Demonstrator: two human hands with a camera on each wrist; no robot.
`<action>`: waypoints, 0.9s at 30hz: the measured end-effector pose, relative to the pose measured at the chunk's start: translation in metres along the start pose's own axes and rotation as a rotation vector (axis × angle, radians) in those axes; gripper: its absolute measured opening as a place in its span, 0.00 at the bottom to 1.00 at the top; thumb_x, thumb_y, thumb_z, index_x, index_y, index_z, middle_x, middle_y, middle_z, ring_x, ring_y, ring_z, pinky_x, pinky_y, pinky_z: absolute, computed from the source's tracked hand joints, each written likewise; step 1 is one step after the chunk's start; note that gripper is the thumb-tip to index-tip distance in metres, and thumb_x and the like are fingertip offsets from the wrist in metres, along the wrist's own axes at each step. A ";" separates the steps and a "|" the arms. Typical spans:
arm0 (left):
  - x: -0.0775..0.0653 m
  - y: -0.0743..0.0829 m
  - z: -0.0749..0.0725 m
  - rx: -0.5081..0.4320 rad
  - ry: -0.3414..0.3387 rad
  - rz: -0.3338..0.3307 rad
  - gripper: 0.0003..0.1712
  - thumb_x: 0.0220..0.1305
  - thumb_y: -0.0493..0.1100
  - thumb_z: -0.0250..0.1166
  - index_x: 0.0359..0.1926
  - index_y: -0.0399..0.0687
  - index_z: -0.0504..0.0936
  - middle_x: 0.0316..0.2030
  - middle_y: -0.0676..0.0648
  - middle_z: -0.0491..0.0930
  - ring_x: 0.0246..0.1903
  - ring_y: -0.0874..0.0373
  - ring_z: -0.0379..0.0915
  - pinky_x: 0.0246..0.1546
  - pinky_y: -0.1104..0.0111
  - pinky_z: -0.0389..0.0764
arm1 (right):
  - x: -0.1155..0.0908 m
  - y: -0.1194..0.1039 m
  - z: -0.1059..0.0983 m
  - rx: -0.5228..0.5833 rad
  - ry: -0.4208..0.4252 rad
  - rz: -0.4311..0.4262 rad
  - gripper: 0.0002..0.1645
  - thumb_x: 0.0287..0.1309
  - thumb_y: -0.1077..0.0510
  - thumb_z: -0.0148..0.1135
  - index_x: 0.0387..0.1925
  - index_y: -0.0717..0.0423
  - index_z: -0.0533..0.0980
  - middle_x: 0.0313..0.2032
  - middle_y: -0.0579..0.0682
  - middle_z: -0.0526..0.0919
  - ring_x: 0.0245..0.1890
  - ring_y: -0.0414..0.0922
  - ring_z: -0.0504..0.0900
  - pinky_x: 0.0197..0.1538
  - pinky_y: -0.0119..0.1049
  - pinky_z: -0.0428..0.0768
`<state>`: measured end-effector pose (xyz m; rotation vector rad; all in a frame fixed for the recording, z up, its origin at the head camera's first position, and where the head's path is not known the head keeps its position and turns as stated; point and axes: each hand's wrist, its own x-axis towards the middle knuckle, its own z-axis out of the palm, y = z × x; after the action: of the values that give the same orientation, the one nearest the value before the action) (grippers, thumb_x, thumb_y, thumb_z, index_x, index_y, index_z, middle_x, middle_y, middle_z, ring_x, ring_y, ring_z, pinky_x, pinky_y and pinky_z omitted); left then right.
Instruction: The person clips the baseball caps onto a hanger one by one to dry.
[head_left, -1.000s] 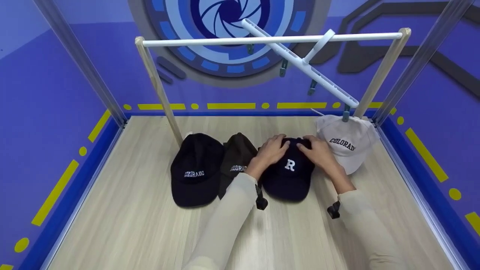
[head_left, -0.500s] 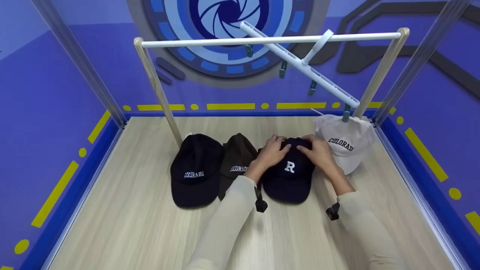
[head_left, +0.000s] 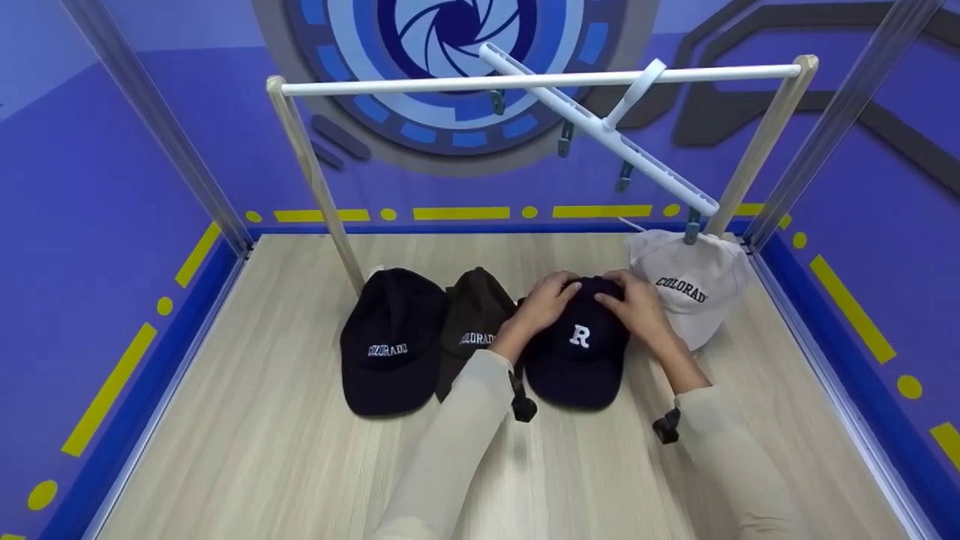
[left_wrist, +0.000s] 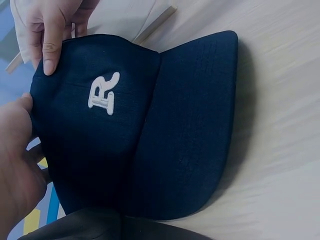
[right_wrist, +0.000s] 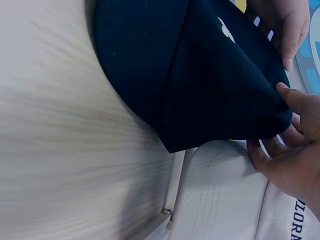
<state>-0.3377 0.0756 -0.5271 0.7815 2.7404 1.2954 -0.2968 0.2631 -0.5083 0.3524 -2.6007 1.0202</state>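
A navy baseball cap [head_left: 576,379] with a white letter R stands brim toward me between both hands. My left hand [head_left: 541,309] grips the crown's upper left, thumb in front and fingers behind. At the upper right my right hand [head_left: 640,309] holds the crown the same way, as the right wrist view of the cap [right_wrist: 215,90] also shows. Just right of it, a pale cap [head_left: 686,307] lettered COLORADO hangs from a dark clip [head_left: 692,225] at the low end of a white hanger [head_left: 611,133]. That hanger tilts down to the right; its other clips hold nothing.
A black cap [head_left: 394,319] and a dark olive cap [head_left: 474,307] lie side by side to the left on the wooden tabletop [head_left: 255,435]. The hanger's hook sits on a white rod [head_left: 420,84] between wooden posts. Blue patterned walls [head_left: 97,247] enclose the sides and back.
The navy cap has shifted very slightly toward me, with both hands keeping their grip. The hanger and the other caps stay nearly where they were.
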 end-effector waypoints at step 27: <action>-0.010 0.008 -0.003 -0.015 0.060 0.030 0.12 0.70 0.48 0.54 0.43 0.47 0.81 0.41 0.52 0.82 0.42 0.62 0.75 0.45 0.73 0.72 | -0.004 0.000 -0.001 0.054 0.074 0.037 0.14 0.55 0.53 0.68 0.41 0.57 0.81 0.32 0.52 0.85 0.33 0.47 0.81 0.39 0.40 0.73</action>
<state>-0.3262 0.0732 -0.5213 0.7980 2.7723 1.3647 -0.2927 0.2640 -0.5096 0.2758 -2.5265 1.0965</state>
